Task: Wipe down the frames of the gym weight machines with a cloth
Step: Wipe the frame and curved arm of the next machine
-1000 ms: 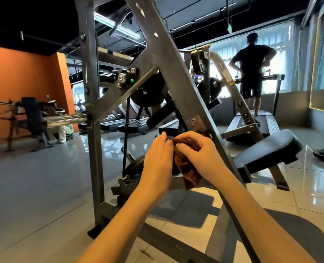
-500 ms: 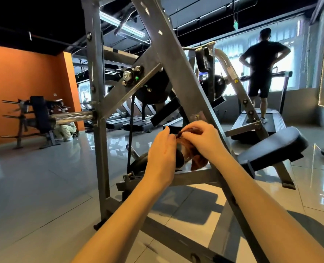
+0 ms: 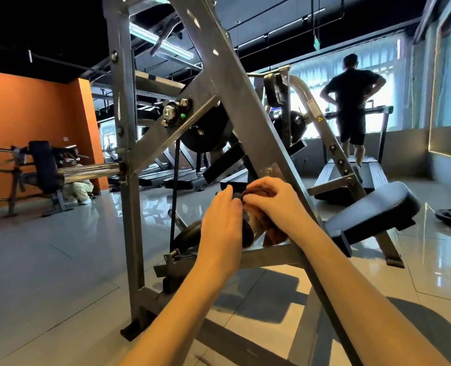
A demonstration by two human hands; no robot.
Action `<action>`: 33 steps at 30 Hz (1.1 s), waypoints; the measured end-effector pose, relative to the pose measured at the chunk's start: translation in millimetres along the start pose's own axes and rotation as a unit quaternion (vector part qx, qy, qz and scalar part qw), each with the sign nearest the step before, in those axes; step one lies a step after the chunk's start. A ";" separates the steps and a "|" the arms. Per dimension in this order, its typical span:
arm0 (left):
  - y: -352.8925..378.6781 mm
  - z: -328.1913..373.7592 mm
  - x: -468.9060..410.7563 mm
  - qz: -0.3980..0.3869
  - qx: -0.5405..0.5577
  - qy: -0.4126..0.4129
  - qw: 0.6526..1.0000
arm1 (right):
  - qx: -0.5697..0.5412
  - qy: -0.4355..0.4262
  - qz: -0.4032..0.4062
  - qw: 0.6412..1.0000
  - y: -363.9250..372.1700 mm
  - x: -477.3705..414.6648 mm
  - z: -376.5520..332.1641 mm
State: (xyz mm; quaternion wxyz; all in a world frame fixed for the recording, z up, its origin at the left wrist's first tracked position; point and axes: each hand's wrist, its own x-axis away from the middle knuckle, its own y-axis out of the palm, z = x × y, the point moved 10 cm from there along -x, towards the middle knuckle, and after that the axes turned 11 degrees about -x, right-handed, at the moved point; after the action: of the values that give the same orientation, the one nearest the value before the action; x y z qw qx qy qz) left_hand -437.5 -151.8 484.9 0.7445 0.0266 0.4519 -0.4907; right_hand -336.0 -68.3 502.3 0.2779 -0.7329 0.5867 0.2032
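Site: gym floor [image 3: 47,260] of glossy grey tiles; orange wall [image 3: 34,114] at far left.
Machine: grey steel frame [image 3: 235,83] of a weight machine, paint chipped in spots. Wide diagonal beam ran from top centre down to bottom right. Upright post [image 3: 125,180] stood at left, joined to the beam by a bolted brace.
Cloth: brown cloth [image 3: 270,229], bunched, sat between both hands, just left of the diagonal beam and above the lower crossbar [image 3: 272,256]. Draped over a dark round part [image 3: 247,235] of the machine.
Right hand: right hand [image 3: 274,204] on top of the cloth, fingers curled over it, grasping it and pressing it onto the dark round part. Forearm lay along the beam.
Left hand: left hand [image 3: 223,233] with its back to the camera, fingers extended side by side and released, laid flat against the near side of the dark round part. Thumb hidden.
Seat: black padded seat [image 3: 372,210] right of the beam, tilted.
Plate: black weight plate [image 3: 208,136] hung behind the brace.
Bar: chrome bar [image 3: 87,170] stuck out leftward from the upright post.
Background: person [image 3: 351,101] in dark clothes stood on a treadmill [image 3: 372,175] by bright windows, back to the camera.
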 end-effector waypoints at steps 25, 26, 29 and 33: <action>-4.8 6.0 3.0 0.022 -0.067 0.027 0.997 | -0.027 -0.048 0.013 0.998 -5.4 23.9 -3.1; -3.8 5.2 3.3 0.019 -0.075 0.027 0.997 | -0.016 -0.047 0.012 0.999 -11.4 18.5 2.5; -1.9 7.0 3.9 0.012 -0.103 0.030 0.994 | 0.027 -0.026 0.064 0.997 -31.6 0.4 16.3; -1.8 5.2 5.3 0.011 -0.087 0.021 0.996 | -0.006 -0.024 0.081 0.996 -16.9 6.7 12.6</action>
State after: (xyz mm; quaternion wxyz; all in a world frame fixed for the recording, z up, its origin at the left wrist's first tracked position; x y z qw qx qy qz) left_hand -434.8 -159.0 484.9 0.7399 -0.0230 0.5081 -0.4402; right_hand -317.6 -62.5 491.3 0.2698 -0.6796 0.6362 0.2460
